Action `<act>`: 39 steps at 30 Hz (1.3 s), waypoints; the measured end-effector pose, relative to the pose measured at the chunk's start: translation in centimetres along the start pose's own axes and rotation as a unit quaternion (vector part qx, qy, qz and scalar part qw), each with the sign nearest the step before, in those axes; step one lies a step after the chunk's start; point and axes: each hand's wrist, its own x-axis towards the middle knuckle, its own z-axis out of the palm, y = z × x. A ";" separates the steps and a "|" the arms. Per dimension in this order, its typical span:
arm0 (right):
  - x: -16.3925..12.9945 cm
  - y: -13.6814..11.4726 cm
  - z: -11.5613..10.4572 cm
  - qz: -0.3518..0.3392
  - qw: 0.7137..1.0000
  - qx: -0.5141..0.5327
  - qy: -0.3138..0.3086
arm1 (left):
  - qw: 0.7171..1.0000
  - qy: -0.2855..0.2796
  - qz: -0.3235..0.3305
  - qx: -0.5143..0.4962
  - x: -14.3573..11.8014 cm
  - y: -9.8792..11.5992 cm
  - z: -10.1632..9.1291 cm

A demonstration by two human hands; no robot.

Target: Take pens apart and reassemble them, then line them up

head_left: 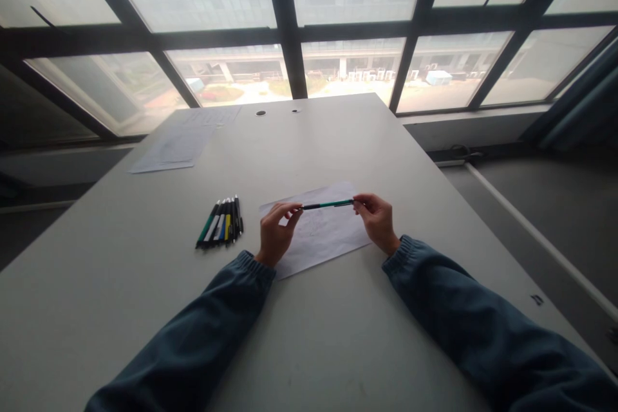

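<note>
A green and black pen [331, 204] is held level between my two hands, above a sheet of white paper [328, 232]. My left hand [279, 230] pinches its dark end between thumb and fingers. At the other end, beside the clip, my right hand [378, 219] grips it with the fingertips. Faint marks show on the paper, too dim to read. Left of my left hand lies a row of several pens [220, 224], side by side, with black, green, white, blue and yellow barrels.
Printed sheets [176, 141] lie at the far left of the white table [299, 154]. Two round holes are set in its far end, near the windows [355, 67]. A small dark item [537, 300] sits near the right edge. Past that edge runs a white pipe [531, 232].
</note>
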 end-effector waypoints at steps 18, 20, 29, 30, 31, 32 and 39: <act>0.0 0.5 0.2 0.006 0.999 0.014 -0.029 | 0.999 0.012 -0.037 -0.022 -0.4 -1.0 0.2; 0.0 0.5 0.2 0.005 0.999 0.009 -0.031 | 0.999 0.013 -0.037 -0.024 -0.3 -1.0 0.2; 0.0 0.5 0.1 0.002 1.000 -0.006 -0.031 | 0.999 0.005 -0.036 -0.018 -0.2 -0.5 0.0; 0.0 0.5 0.1 0.001 1.000 -0.006 -0.031 | 0.999 0.002 -0.037 -0.017 -0.2 -0.5 0.0; 0.0 0.5 0.1 0.000 0.999 -0.007 -0.031 | 0.999 0.000 -0.038 -0.016 -0.2 -0.4 0.0; 0.0 0.6 0.0 -0.001 0.999 -0.009 -0.031 | 0.999 -0.002 -0.038 -0.016 -0.2 -0.4 0.0; 0.1 0.9 -0.1 -0.004 0.999 -0.027 -0.029 | 0.999 -0.007 -0.043 -0.023 -0.3 -0.5 0.1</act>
